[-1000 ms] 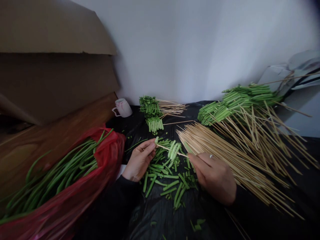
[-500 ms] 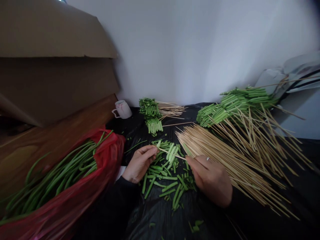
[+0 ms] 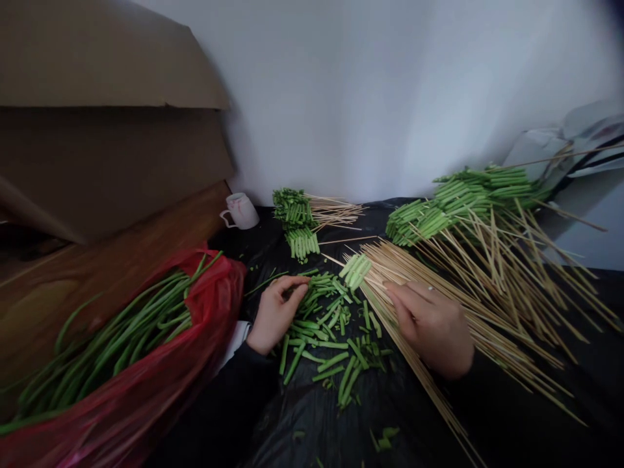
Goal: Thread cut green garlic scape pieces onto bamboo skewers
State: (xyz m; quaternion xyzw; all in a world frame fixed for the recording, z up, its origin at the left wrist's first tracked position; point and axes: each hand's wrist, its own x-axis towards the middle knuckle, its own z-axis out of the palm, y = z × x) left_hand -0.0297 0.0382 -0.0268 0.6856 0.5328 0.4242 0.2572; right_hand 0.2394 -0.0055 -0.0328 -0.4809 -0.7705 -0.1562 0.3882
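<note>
My right hand (image 3: 431, 325) pinches a bamboo skewer between thumb and fingers. Several cut green bean pieces (image 3: 355, 270) sit side by side on that skewer, its bare tip pointing left. They hang over the near end of a bundle of loose skewers (image 3: 468, 305). My left hand (image 3: 280, 312) is at the left edge of a pile of cut green beans (image 3: 312, 335), thumb and forefinger brought together; anything between the fingertips is hidden. The pile lies on black plastic sheeting (image 3: 287, 435) between my hands.
A red plastic bag (image 3: 214, 312) of long green beans (image 3: 121, 325) is at left, below a cardboard box (image 3: 112, 156). A white mug (image 3: 241, 211) stands behind. Filled bean skewers lie in a small stack (image 3: 295, 221) at the wall and a larger stack (image 3: 463, 201) at right.
My right hand has moved right, carrying the skewer and its bean pieces away from my left hand. My left hand has left the skewer's tip and is at the pile's edge.
</note>
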